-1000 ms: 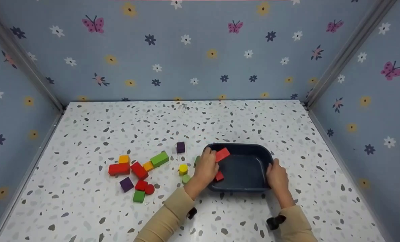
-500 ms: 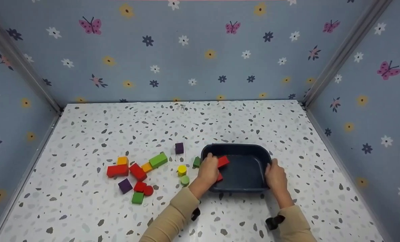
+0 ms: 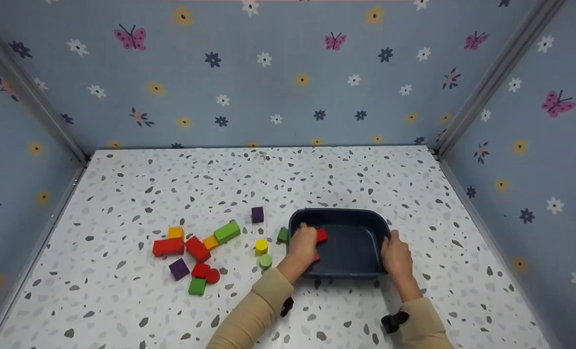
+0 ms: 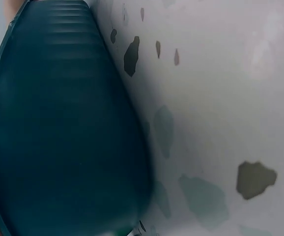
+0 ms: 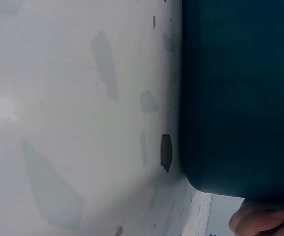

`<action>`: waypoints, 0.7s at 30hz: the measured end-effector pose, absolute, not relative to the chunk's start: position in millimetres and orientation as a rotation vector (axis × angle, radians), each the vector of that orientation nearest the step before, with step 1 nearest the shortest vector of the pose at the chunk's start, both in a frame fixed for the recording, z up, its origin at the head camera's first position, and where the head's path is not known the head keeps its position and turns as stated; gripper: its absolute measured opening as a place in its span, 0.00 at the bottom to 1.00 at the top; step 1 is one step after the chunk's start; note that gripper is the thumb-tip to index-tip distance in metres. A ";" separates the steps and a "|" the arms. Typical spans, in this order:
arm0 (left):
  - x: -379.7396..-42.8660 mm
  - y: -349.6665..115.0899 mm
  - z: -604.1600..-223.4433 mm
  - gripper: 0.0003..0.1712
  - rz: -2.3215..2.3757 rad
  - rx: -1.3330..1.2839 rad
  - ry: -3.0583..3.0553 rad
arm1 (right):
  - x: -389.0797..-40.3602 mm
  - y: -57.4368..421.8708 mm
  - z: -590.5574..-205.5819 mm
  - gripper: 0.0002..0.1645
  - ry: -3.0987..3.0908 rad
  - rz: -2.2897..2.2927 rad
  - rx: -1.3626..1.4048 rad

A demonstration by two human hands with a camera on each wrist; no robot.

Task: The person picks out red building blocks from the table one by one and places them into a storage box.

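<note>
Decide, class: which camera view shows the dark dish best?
The head view: it shows nearly the whole dark dish, rim and interior, from above. Both wrist views show mainly its outer wall, close up and cut off.

Open tabletop (image 3: 346, 179) lies behind the dark blue tray (image 3: 350, 247), whose middle is free from above. The left hand (image 3: 302, 245) and a red block (image 3: 322, 235) crowd its left end, a dark green block (image 3: 282, 235) just outside; the right hand (image 3: 397, 255) bars the right.

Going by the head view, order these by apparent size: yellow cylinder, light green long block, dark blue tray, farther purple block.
Dark blue tray
Light green long block
Yellow cylinder and farther purple block: too alike to rank
</note>
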State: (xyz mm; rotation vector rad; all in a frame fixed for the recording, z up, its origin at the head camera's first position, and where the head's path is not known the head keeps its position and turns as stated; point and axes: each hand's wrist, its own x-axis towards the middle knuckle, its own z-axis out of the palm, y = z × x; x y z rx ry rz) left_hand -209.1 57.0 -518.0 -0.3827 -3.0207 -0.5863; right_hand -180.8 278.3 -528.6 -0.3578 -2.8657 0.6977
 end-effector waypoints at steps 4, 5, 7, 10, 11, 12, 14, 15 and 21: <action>-210.3 59.2 -518.8 0.21 -0.577 -0.355 -3.035 | -180.9 278.4 -528.4 0.09 -2.868 0.690 -0.356; -210.5 59.9 -518.6 0.21 -0.569 -0.348 -3.043 | -181.0 278.5 -528.1 0.09 -2.868 0.688 -0.357; -211.2 61.6 -518.4 0.21 -0.549 -0.324 -3.059 | -181.4 278.4 -527.2 0.09 -2.868 0.689 -0.365; -211.9 64.7 -518.2 0.20 -0.511 -0.285 -3.082 | -182.0 278.4 -526.1 0.10 -2.874 0.694 -0.380; -212.0 65.6 -518.3 0.18 -0.495 -0.276 -3.086 | -182.0 278.4 -525.6 0.10 -2.878 0.699 -0.382; -212.1 66.5 -518.7 0.16 -0.485 -0.267 -3.092 | -181.9 278.4 -525.2 0.10 -2.884 0.703 -0.386; -212.0 68.1 -519.3 0.11 -0.466 -0.254 -3.103 | -181.7 278.7 -524.9 0.10 -2.899 0.711 -0.395; -212.0 68.6 -519.7 0.09 -0.456 -0.249 -3.109 | -181.6 278.8 -524.8 0.10 -2.904 0.715 -0.399; -212.1 69.1 -523.0 0.14 -0.395 -0.238 -3.119 | -181.8 278.6 -525.1 0.10 -2.907 0.725 -0.407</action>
